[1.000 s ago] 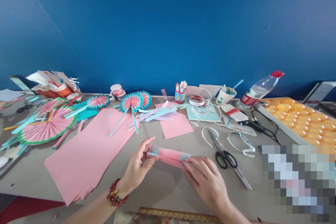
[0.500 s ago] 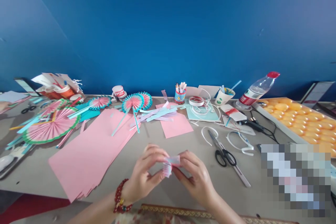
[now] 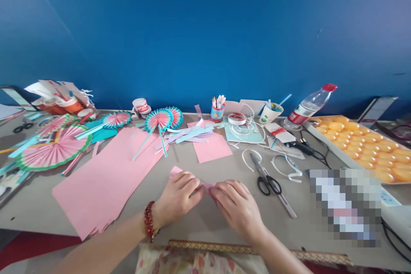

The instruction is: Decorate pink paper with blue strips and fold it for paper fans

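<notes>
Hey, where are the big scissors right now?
In the head view, the big scissors lie right of centre, ahead and right of the right hand, between two curled white strips.

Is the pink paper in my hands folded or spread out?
Folded, apparently: the pink paper shows only narrowly between left hand and right hand, which hide most of it.

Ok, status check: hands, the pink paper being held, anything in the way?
Left hand and right hand both gripping pink paper. Paper largely hidden by the hands. No obstruction visible between them; scissors lie apart, to the right.
</notes>
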Demonstrator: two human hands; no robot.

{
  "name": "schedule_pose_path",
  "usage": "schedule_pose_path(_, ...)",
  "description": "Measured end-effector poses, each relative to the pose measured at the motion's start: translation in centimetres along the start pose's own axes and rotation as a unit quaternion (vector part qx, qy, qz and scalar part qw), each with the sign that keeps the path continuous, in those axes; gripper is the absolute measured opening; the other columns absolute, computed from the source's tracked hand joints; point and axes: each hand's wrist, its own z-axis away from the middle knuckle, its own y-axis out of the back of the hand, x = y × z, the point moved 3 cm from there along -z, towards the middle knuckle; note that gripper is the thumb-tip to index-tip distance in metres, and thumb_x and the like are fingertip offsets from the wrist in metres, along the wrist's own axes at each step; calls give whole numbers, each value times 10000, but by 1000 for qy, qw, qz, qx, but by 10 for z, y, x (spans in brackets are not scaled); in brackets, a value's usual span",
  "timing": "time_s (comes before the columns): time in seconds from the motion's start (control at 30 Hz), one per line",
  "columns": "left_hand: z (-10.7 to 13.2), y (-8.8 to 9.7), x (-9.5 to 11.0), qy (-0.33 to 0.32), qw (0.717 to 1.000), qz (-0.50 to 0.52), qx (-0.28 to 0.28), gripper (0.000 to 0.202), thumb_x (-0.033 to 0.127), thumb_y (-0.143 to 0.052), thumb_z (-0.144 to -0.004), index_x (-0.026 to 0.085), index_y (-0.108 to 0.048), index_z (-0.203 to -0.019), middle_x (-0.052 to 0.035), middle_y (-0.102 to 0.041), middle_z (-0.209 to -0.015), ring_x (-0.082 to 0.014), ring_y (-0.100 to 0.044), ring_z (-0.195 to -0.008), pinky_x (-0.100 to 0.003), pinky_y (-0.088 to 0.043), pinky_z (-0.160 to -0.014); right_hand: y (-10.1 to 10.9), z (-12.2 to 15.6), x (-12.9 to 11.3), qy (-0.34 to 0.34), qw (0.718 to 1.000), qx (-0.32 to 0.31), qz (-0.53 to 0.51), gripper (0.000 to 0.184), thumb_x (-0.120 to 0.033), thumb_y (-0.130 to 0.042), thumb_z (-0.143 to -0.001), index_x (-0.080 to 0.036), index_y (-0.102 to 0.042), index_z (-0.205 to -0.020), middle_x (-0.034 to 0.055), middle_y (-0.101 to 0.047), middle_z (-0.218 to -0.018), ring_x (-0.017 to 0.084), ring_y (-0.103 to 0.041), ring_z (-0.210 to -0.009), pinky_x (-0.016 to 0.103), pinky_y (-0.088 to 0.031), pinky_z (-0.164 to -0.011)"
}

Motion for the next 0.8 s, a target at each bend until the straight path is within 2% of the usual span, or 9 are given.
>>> schedule_pose_path(0.1, 15, -15, -1, -14, 997, -12, -78, 91, 116, -522, -934, 159, -597, -964, -42, -601, -865, -188, -559, -830, -340, -465, -783, -13, 12, 4, -5, 999, -32, 23, 192, -137, -494, -932, -207, -671, -909, 46, -671, -865, 169, -558, -795, 312, -412, -727)
schedule_pose_path(0.2, 31, -21, -3, -15, 988, -22, -152, 114, 113, -502, -939, 153, -598, -985, -56, -605, -899, -196, -552, -813, -338, -462, -728, -21, 27, 8, -9, 996, -76, 46, 216, -117, -490, -919, -222, -678, -916, 50, -667, -895, 172, -553, -783, 301, -419, -692)
schedule_pose_path(0.43, 40, -14, -2, 16, 990, 13, -138, 210, 110, -461, -956, 178, -590, -1108, -63, -619, -949, -207, -564, -850, -344, -450, -763, -17, 43, 9, 3, 994, -107, 30, 261, -114, -445, -950, -197, -664, -1064, 65, -685, -930, 183, -586, -820, 309, -472, -714)
schedule_pose_path(0.57, 41, -15, -3, 35, 984, 33, -169, 202, 66, -437, -942, 178, -596, -996, -58, -610, -907, -201, -545, -827, -334, -438, -763, -14, 39, 9, -34, 993, -109, -22, 195, -165, -463, -968, -176, -657, -984, 67, -683, -904, 183, -598, -813, 311, -479, -736)
schedule_pose_path(0.67, 43, -19, -6, 63, 976, 60, -198, 192, 94, -420, -962, 171, -589, -911, -56, -606, -917, -200, -535, -838, -335, -439, -772, -13, 34, 12, -69, 989, -126, -43, 207, -203, -457, -978, -178, -644, -893, 70, -674, -882, 185, -594, -806, 319, -479, -737)
schedule_pose_path(0.8, 41, -19, -13, 126, 964, 120, -199, 205, 179, -404, -1003, 180, -597, -935, -45, -616, -945, -191, -545, -884, -322, -443, -798, -14, 29, 20, -114, 977, -157, -89, 199, -216, -458, -980, -191, -645, -914, 61, -682, -890, 188, -602, -829, 328, -480, -765)
